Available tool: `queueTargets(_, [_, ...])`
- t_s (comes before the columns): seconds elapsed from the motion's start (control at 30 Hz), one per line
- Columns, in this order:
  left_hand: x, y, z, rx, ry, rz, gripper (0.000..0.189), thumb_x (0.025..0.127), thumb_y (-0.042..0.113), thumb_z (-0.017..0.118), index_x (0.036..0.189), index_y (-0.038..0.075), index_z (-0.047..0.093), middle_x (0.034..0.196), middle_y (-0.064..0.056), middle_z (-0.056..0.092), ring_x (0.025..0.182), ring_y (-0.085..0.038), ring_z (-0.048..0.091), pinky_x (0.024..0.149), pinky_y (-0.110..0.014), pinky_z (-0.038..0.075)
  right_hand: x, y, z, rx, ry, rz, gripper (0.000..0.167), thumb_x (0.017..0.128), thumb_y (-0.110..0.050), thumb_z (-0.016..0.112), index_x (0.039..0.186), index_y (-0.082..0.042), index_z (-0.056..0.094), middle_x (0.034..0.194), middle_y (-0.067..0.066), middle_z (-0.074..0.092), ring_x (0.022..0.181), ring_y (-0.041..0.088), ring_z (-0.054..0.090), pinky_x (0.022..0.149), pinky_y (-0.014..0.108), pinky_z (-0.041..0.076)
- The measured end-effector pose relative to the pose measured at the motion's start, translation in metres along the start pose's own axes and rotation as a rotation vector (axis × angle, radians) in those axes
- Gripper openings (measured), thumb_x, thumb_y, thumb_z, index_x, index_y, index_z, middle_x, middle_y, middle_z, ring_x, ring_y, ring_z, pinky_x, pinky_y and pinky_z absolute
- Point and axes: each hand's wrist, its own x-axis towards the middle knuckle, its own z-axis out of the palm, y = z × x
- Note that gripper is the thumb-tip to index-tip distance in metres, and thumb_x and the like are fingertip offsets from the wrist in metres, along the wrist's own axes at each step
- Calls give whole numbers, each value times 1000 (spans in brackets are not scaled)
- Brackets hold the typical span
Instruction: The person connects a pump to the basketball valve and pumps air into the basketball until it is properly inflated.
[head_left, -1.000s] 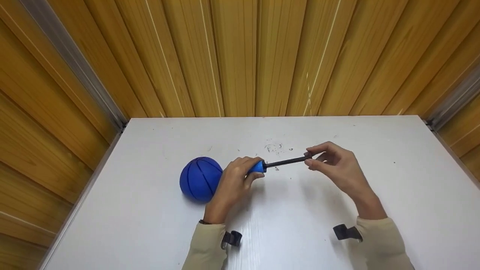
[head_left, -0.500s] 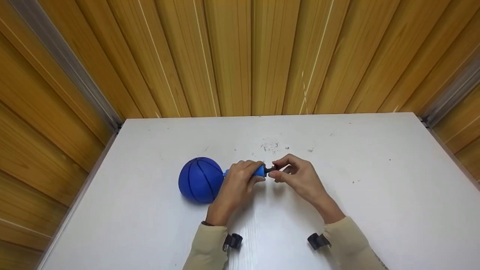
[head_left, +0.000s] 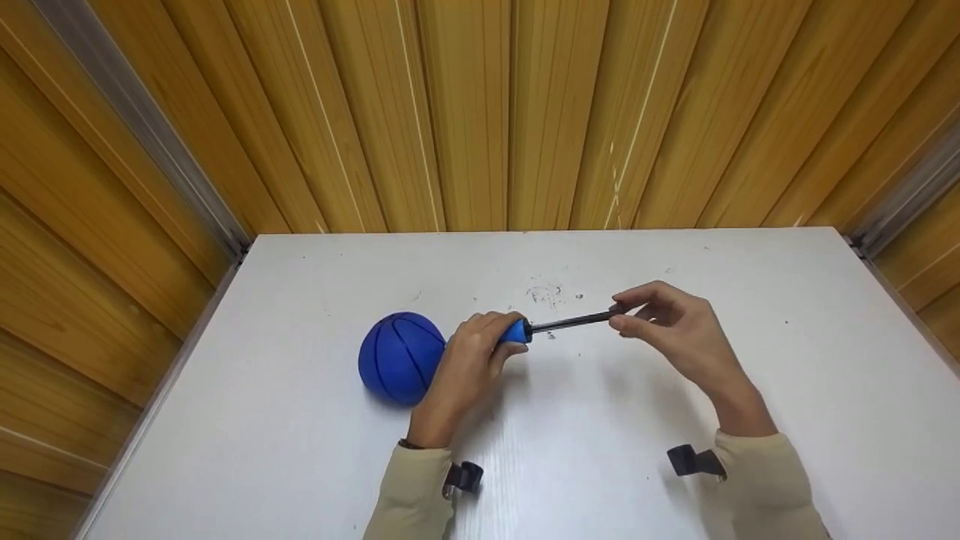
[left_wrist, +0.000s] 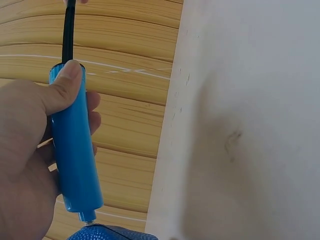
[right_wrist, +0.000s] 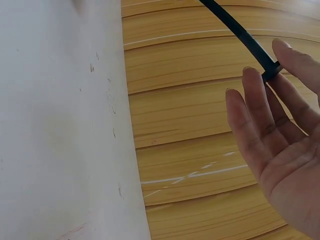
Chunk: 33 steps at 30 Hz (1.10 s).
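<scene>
Wood-patterned walls (head_left: 480, 112) enclose the white bench (head_left: 247, 450), which stretches well past both hands towards its left, right and far edges. Left of the middle sits a blue ball (head_left: 401, 360), well inside the left edge. Curled closely, the left hand (head_left: 466, 364) grips a blue pump (left_wrist: 75, 145), its nozzle end meeting the ball; the right hand (head_left: 679, 337) pinches the exposed black rod's (head_left: 574, 322) right end, other fingers loosely spread.
</scene>
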Motion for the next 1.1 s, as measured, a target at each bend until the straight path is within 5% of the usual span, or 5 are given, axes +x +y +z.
queueTargets(0.37, [-3, 11, 8, 50, 2, 21, 32, 99, 15, 76, 127, 0, 71, 114, -10, 74, 103, -27, 68, 95, -41, 57, 6, 13, 62, 228, -77, -1, 20, 93, 0, 81, 109, 7, 71, 111, 19, 72, 80, 26, 76, 82, 38, 63])
queueTargets(0.5, [-2, 11, 7, 35, -10, 24, 32, 99, 16, 76, 127, 1, 72, 115, -9, 75, 105, -27, 68, 96, -41, 56, 5, 14, 75, 219, -98, 11, 21, 94, -6, 82, 109, 4, 72, 111, 18, 73, 81, 29, 76, 81, 36, 63])
queueTargets(0.73, [-1, 5, 5, -29, -25, 37, 31, 96, 15, 78, 124, 3, 74, 113, -8, 76, 103, -26, 68, 93, -39, 57, 3, 6, 55, 47, -95, -44, 23, 90, -12, 87, 110, -7, 77, 99, 6, 77, 76, 21, 72, 68, 27, 56])
queueTargets(0.93, [0, 2, -1, -50, 3, -2, 33, 97, 16, 77, 127, 2, 73, 114, -8, 75, 105, -26, 67, 95, -40, 57, 1, -4, 14, -36, 11, -98, 25, 90, -3, 85, 114, -8, 78, 104, 6, 75, 79, 18, 72, 70, 23, 55])
queueTargets(1.1, [0, 2, -1, -33, 11, 3, 33, 97, 14, 78, 126, 1, 72, 114, -9, 75, 104, -26, 67, 94, -40, 57, 1, -4, 4, 44, 24, -58, 27, 89, -1, 85, 115, -2, 76, 107, 12, 76, 82, 23, 75, 80, 28, 60])
